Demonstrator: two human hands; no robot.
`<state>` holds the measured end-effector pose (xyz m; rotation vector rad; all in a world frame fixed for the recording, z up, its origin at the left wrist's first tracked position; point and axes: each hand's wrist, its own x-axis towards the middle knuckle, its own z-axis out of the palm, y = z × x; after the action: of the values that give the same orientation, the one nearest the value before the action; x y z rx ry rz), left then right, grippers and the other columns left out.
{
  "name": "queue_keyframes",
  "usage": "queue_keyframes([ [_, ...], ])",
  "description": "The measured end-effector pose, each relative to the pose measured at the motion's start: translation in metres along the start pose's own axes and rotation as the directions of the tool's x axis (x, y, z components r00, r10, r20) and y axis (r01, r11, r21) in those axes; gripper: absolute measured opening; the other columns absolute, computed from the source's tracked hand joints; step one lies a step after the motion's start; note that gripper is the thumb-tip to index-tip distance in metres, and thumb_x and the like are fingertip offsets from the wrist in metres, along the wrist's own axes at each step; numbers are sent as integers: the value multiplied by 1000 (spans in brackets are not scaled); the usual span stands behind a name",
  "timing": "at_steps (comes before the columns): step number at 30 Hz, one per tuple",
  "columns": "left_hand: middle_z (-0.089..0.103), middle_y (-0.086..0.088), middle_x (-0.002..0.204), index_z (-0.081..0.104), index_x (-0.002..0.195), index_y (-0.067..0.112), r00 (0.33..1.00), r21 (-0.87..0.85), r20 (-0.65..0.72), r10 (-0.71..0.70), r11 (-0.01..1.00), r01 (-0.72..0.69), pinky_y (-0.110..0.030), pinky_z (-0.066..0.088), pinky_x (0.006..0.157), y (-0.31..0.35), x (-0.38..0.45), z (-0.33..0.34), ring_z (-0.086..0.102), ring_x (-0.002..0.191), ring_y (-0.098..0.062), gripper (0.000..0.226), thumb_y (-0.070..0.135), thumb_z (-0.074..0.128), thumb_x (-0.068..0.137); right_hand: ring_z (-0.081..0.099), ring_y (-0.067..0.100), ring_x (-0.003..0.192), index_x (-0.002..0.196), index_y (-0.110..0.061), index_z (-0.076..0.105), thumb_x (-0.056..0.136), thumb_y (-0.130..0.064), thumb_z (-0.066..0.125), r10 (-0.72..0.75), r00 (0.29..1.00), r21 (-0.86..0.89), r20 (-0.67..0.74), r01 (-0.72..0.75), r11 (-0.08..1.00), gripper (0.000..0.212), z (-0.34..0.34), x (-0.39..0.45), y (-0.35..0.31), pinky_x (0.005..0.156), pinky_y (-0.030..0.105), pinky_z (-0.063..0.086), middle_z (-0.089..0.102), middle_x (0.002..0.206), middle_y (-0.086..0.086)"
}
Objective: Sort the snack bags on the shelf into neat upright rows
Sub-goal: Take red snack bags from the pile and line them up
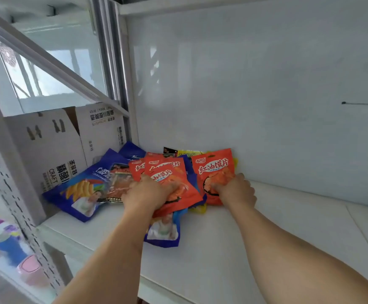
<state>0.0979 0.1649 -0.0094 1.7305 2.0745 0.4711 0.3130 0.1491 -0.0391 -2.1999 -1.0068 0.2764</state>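
Both arms reach forward onto the white shelf (266, 227), where a loose heap of snack bags lies against the back panel. The left hand (144, 195) rests on top of a stack of red bags (167, 172), fingers curled down over the lowest one so that it grips the packet's lower half; at least three red packets overlap under and just beyond this hand, tilted back and fanned out of line. The right hand (236, 189) grips a separate red bag (213, 165), which stands nearly upright just beside the stack, fingers curled against its lower front.

To the left of the left hand a large blue bag (77, 194) lies slanted, its top leaning against a white cardboard box (46, 145) printed with beer labelling. A glossy bag with a picture panel (118, 183) lies between that blue bag and the left hand, touching the red stack. Another blue bag (164, 230) pokes out below the left wrist, flat on the shelf. Between the two hands, yellow packaging (198, 208) shows under the red bags, and more yellow and a dark packet corner (169, 151) peek out behind them.
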Motion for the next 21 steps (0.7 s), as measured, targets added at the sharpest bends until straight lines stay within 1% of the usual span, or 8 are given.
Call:
queue_keyframes([
  [2, 39, -20, 153, 15, 157, 16, 995, -18, -71, 71, 997, -73, -53, 40, 108, -2, -2, -2, 43, 136, -41, 123, 87, 57, 66, 50, 39, 123, 133, -7, 42, 73, -53, 77, 15, 1000, 101, -1, -15, 995, 83, 3, -3, -1, 99, 45, 43, 53, 133, 18],
  [6, 11, -24, 163, 11, 159, 11, 932, -9, -235, 276, 958, -286, -48, 30, 116, -5, -11, -5, 24, 147, -42, 111, 61, 72, 80, 58, 38, 117, 129, -7, 47, 70, -50, 82, 20, 1000, 243, 16, -23, 970, 81, 1, -13, 6, 95, 45, 49, 59, 129, 17],
  [8, 6, -21, 164, 12, 158, 12, 897, -13, -267, 352, 929, -369, -48, 30, 117, -5, -12, -8, 23, 148, -42, 106, 50, 76, 83, 62, 34, 112, 125, -8, 51, 68, -51, 83, 30, 999, 299, 25, -36, 954, 78, -3, -21, 9, 90, 40, 50, 64, 124, 13],
  [11, 3, -16, 165, 12, 159, 13, 873, -95, -287, 394, 895, -436, -49, 36, 113, -3, -14, -14, 27, 147, -41, 98, 30, 76, 87, 65, 30, 107, 122, -11, 56, 67, -50, 85, 41, 999, 348, 25, -47, 936, 72, -10, -28, 15, 87, 36, 50, 68, 118, 8],
  [14, 10, -16, 162, 10, 159, 15, 875, -211, -286, 390, 866, -454, -46, 45, 104, -2, -15, -18, 41, 138, -40, 95, 12, 73, 88, 68, 28, 100, 114, -13, 66, 75, -40, 82, 16, 1000, 364, 6, -17, 931, 50, -18, -35, 21, 80, 31, 49, 72, 112, 7],
  [16, 17, -18, 160, 9, 160, 17, 897, -284, -252, 364, 858, -428, -45, 47, 101, -1, -17, -21, 47, 132, -40, 94, 8, 69, 89, 68, 29, 97, 108, -13, 70, 81, -34, 79, 0, 1000, 368, 19, -7, 930, 36, -24, -39, 25, 75, 29, 46, 73, 108, 8],
  [19, 26, -20, 157, 14, 160, 19, 914, -347, -204, 350, 847, -402, -44, 46, 100, -1, -22, -22, 50, 129, -40, 92, 11, 71, 89, 68, 29, 98, 100, -13, 70, 81, -34, 79, 4, 1000, 412, 1, -4, 911, 30, -32, -46, 28, 82, 34, 52, 73, 108, 9],
  [21, 31, -20, 154, 18, 159, 22, 911, -370, -175, 373, 833, -412, -43, 45, 101, 1, -27, -21, 48, 130, -39, 90, 15, 73, 88, 68, 30, 98, 95, -18, 68, 82, -33, 78, -8, 1000, 451, -9, 11, 892, 22, -37, -48, 30, 87, 38, 53, 73, 107, 10],
])
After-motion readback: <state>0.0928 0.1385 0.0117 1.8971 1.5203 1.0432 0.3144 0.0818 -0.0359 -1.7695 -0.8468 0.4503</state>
